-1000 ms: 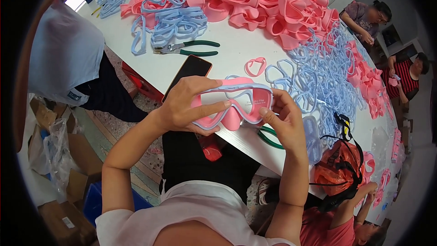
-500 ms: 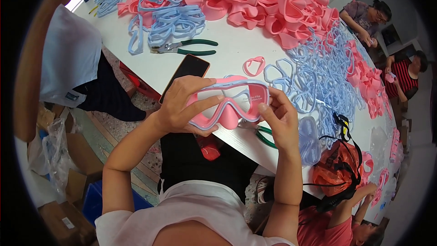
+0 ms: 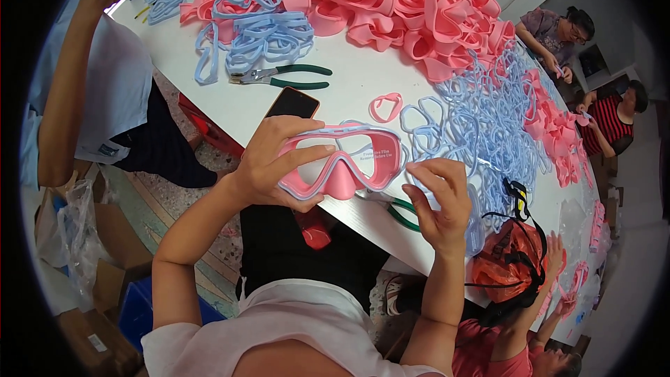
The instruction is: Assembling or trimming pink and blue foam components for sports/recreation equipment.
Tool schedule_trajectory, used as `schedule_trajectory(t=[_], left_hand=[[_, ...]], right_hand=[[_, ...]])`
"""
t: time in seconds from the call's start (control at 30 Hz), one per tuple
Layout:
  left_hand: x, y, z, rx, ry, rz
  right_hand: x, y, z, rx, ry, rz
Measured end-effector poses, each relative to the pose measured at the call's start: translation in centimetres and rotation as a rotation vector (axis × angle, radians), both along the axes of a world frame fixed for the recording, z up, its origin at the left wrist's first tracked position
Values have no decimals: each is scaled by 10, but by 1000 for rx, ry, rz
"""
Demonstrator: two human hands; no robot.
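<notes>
A pink swim mask (image 3: 341,180) with a light blue frame rim and clear lenses is gripped at its left side by my left hand (image 3: 269,164), fingers over the front and thumb side at the edges. My right hand (image 3: 443,202) is just off the mask's right side, thumb and fingers apart, with nothing seen in it. Behind the mask, green-handled pliers (image 3: 401,215) lie partly hidden on the table. Beyond the mask lies a small pink ring-shaped piece (image 3: 386,107).
Pink mask skirts (image 3: 363,0) are heaped at the back, with light blue frames (image 3: 269,38) and a tangle of them (image 3: 481,115) beside. Other pliers (image 3: 283,75), a phone (image 3: 294,103) and a red bag (image 3: 499,258) are on the white table (image 3: 209,115). Co-workers sit around it.
My right hand has let go of the mask's right side and drawn away to the right. The mask, still in my left hand, has shifted slightly left.
</notes>
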State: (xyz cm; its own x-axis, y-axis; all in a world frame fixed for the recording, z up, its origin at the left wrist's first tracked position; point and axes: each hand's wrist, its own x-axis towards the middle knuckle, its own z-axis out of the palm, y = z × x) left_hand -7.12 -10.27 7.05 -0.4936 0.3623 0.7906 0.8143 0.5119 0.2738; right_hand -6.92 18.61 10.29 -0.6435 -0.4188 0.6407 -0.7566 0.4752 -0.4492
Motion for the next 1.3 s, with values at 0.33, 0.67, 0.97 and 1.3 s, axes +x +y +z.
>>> schedule_trajectory(t=[0.33,0.67,0.97,1.3], left_hand=[[6,-7,10,-54,-32,-55],[28,6,11,-220,199,61],[27,7,10,-253,245,96],[21,4,12,-161,79,47]], right_hand=[[-6,-4,16,201,-55,132],[13,-18,19,286,-276,-94],[8,-12,12,100,-147,-40],[18,-7,14,30,-200,-127]])
